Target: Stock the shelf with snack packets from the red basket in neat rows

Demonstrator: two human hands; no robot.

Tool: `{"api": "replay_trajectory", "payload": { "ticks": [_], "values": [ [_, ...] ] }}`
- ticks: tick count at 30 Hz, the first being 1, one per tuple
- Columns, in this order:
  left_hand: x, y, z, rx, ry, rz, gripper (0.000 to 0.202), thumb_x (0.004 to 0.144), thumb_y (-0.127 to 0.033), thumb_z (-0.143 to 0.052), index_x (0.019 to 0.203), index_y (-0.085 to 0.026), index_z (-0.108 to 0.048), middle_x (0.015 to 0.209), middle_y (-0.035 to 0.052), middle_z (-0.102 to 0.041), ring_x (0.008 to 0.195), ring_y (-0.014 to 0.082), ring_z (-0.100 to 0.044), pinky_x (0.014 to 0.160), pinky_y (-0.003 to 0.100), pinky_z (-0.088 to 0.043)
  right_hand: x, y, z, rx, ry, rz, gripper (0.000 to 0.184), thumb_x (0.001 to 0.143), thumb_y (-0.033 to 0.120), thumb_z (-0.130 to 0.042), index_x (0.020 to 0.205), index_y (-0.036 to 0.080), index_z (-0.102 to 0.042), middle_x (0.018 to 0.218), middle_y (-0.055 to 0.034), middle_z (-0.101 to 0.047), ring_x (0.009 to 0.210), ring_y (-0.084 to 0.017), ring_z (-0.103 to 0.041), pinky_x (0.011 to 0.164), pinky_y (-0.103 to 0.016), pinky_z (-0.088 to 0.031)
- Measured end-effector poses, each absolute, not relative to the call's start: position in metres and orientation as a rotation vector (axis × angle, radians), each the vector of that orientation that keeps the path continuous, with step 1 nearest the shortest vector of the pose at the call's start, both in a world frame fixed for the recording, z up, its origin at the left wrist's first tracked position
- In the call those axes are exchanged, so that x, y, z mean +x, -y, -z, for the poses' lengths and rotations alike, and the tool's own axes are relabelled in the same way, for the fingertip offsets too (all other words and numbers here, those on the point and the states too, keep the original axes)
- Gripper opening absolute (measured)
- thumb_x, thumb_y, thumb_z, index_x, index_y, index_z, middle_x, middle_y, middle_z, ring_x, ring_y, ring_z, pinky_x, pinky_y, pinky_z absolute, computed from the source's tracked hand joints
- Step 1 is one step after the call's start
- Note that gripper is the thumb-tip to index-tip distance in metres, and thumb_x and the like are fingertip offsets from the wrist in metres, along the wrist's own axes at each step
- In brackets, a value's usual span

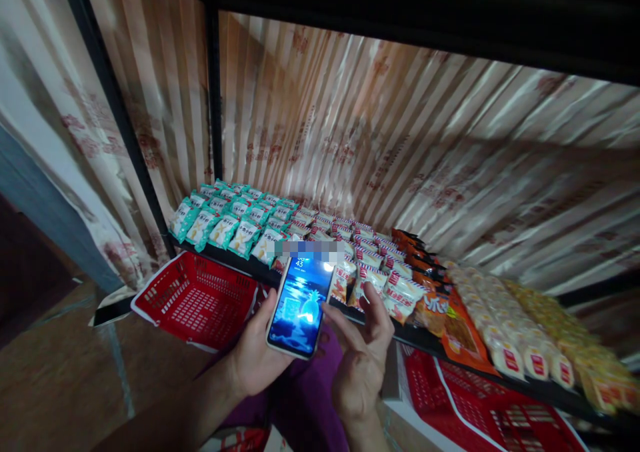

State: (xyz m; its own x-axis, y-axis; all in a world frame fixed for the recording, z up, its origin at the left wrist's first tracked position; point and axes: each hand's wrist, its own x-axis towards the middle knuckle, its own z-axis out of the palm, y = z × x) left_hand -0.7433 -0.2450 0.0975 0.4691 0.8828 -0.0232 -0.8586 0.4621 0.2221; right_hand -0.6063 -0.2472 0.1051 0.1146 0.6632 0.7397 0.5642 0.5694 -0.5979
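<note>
A smartphone (300, 309) with a lit blue screen is held upright in my left hand (255, 359), thumb along its left edge. On the screen is a glowing pineapple picture, with clock digits near the top; a pixelated patch covers the phone's upper end. My right hand (360, 362) is at the phone's right side, empty, fingers apart, one fingertip at or very near the screen's right edge. Behind the phone, teal-and-white snack packets (245, 235) and white snack packets with red print (367, 285) stand in rows on a dark shelf (420, 337).
A red basket (195, 299) sits on the floor at left, and another red basket (480, 399) lies below the shelf at right. Orange snack bags (463, 332), round pale packets (510, 359) and yellowish packets (595, 379) continue rightward. A pleated curtain (350, 125) and black frame post (213, 99) stand behind.
</note>
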Motion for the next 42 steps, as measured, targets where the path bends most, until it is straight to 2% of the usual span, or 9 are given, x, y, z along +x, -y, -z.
{"api": "replay_trajectory", "payload": {
  "ticks": [6,13,30,36,42],
  "values": [
    [-0.742,0.245,-0.098,0.206,-0.15,-1.064,0.047,0.092,-0.05,-0.041,0.113,-0.014,-0.065,0.101,0.0099,-0.07,0.095,0.0234,-0.063,0.091,0.037,-0.041,-0.604,0.246,-0.106,-0.982,1.73,-0.048,0.059,0.093,0.055,-0.021,0.102,0.025,-0.071,0.15,-0.0017,-0.024,0.135,-0.034,-0.023,0.106,-0.059,-0.021],
    [-0.741,0.244,-0.1,0.197,-0.156,-1.064,0.05,0.094,-0.05,-0.036,0.117,-0.014,-0.063,0.104,0.0106,-0.069,0.097,0.0232,-0.063,0.091,0.037,-0.042,-0.602,0.249,-0.11,-0.968,1.78,0.028,0.058,0.094,0.053,-0.021,0.103,0.025,-0.071,0.151,-0.0026,-0.024,0.134,-0.033,-0.026,0.105,-0.057,-0.021],
    [-0.743,0.246,-0.103,0.169,-0.174,-1.052,0.047,0.093,-0.048,-0.04,0.113,-0.013,-0.065,0.098,0.0094,-0.07,0.099,0.0222,-0.063,0.095,0.036,-0.04,-0.604,0.252,-0.116,-0.951,1.842,0.116,0.058,0.095,0.048,-0.02,0.1,0.023,-0.072,0.15,-0.0047,-0.026,0.133,-0.033,-0.03,0.103,-0.056,-0.025],
    [-0.743,0.246,-0.103,0.176,-0.18,-1.069,0.049,0.093,-0.049,-0.039,0.116,-0.014,-0.063,0.103,0.0103,-0.069,0.097,0.0226,-0.063,0.094,0.036,-0.04,-0.604,0.252,-0.112,-0.955,1.8,0.059,0.055,0.094,0.051,-0.022,0.103,0.026,-0.071,0.15,-0.0018,-0.026,0.133,-0.033,-0.029,0.104,-0.057,-0.024],
    [-0.744,0.246,-0.101,0.194,-0.168,-1.071,0.049,0.091,-0.051,-0.042,0.117,-0.015,-0.062,0.105,0.0108,-0.068,0.094,0.0235,-0.063,0.091,0.038,-0.04,-0.606,0.251,-0.107,-0.937,1.696,-0.06,0.056,0.092,0.054,-0.024,0.103,0.025,-0.071,0.148,-0.003,-0.029,0.134,-0.034,-0.027,0.105,-0.058,-0.023]
  ]
}}
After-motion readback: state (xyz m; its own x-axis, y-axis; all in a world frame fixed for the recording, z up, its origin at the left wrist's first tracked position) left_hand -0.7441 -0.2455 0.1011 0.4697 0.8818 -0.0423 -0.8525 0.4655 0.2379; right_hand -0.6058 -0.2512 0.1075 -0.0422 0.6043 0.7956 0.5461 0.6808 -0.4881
